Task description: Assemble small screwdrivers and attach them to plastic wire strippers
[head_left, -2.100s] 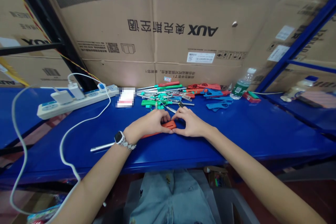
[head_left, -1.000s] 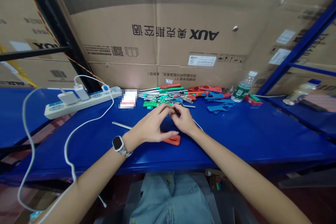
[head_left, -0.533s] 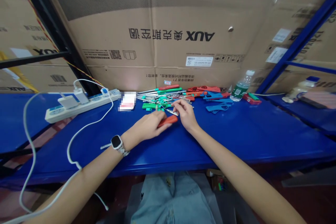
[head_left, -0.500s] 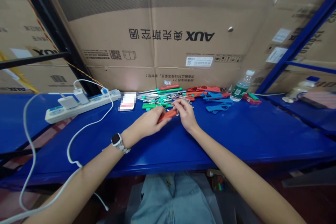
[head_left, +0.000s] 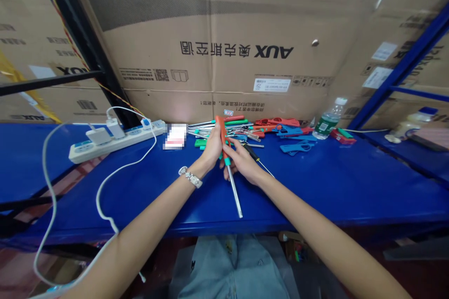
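Note:
My left hand [head_left: 213,145] is closed round the orange handle of a lighter-like tool [head_left: 221,131], whose green collar and long silver tube [head_left: 234,190] point down toward the table's front edge. Against the same handle, on its right side, my right hand [head_left: 243,161] has its fingers wrapped; a screwdriver [head_left: 253,153] with a black and yellow handle sticks out just beyond it, and whether it is touched cannot be told. Behind both hands lies a pile of metal rods and green and red handles [head_left: 235,122].
On the blue table [head_left: 315,187], orange casings [head_left: 280,122] and blue casings [head_left: 298,147] lie right of the pile, beside a bottle [head_left: 328,121] and a red box [head_left: 343,136]. At left are a power strip [head_left: 115,140], a white cable [head_left: 101,187] and a white pack [head_left: 175,136].
The orange handle has been turned upright between my hands, and its silver tube now shows. Both hands have come together. The black-handled screwdriver has come into sight, and the view has shifted slightly.

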Motion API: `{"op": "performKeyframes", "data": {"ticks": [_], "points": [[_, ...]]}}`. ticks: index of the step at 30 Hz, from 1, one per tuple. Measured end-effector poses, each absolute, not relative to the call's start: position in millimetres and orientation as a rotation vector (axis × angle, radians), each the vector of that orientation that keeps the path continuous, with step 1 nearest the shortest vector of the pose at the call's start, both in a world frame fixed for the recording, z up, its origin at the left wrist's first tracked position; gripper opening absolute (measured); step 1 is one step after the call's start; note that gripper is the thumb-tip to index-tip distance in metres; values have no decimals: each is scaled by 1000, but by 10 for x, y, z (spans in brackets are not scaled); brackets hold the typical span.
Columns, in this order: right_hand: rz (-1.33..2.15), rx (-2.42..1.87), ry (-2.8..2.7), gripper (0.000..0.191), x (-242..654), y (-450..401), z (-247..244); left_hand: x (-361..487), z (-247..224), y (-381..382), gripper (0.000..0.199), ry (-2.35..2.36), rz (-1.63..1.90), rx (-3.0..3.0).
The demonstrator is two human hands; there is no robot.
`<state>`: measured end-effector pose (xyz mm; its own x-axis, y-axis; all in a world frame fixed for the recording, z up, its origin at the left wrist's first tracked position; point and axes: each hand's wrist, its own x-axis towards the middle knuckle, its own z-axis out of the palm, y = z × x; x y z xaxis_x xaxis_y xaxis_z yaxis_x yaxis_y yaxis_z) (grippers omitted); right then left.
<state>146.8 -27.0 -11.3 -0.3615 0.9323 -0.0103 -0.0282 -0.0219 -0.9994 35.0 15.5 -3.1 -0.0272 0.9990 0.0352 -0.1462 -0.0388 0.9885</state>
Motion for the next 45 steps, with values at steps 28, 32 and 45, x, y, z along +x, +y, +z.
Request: {"op": "performKeyframes", "data": {"ticks": [28,32,45], "points": [[1917,-939,-1352,50,1807,-326,44,-106,-133,137,9,1182,1765,1800],[1897,-965,-1371,51,1785,-343,38,-129,-148,150,11,1193,1795,1828],[1844,-1012,-1406,47,1709,-408,38,-196,-114,159,12,1222,1763,1988]]}}
